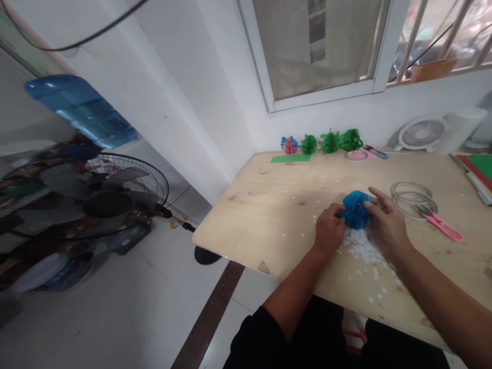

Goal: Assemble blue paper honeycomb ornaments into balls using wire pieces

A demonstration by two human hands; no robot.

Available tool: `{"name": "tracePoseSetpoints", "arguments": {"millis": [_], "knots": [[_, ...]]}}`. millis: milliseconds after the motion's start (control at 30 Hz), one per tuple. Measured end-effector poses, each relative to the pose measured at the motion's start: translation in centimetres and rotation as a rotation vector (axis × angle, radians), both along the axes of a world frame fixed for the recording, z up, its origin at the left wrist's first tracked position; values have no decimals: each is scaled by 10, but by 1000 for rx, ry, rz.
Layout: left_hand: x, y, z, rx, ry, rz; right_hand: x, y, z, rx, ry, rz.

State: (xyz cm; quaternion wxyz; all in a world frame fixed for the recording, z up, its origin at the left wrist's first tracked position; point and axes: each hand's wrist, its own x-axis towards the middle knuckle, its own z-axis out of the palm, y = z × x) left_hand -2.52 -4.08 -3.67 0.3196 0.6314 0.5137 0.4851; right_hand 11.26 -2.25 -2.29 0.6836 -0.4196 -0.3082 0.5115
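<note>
A round blue paper piece (356,210) with folded layers is held between both hands above the wooden table (269,205). My left hand (330,228) pinches its left side with thumb and fingers. On its right side, my right hand (388,223) grips it between thumb and index finger, the other fingers partly spread. Small white paper bits (363,248) lie scattered on the table just below the blue piece and toward the front edge. Pink-handled scissors (446,227) rest right of my right hand, beside thin metal rings (412,197).
Along the wall stand a pink and blue paper piece (290,145) and several green ones (330,142), with a green strip (290,159) in front. Pliers (376,151), a small white fan (423,133) and coloured sheets (480,171) are further right. A floor fan (111,195) stands left.
</note>
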Motion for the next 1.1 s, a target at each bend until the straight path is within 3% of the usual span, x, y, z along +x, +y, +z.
{"name": "tracePoseSetpoints", "arguments": {"millis": [267, 467, 667, 1100], "knots": [[-1, -4, 13, 72, 19, 134, 3, 1, -2, -21, -20, 41], [4, 9, 18, 191, -36, 74, 2, 0, 1, -16, -45, 100], [4, 18, 19, 138, -130, -14, 4, -1, 0, -16, -56, 121], [4, 14, 13, 236, -168, -45, 2, -4, -1, 56, -306, 105]]}}
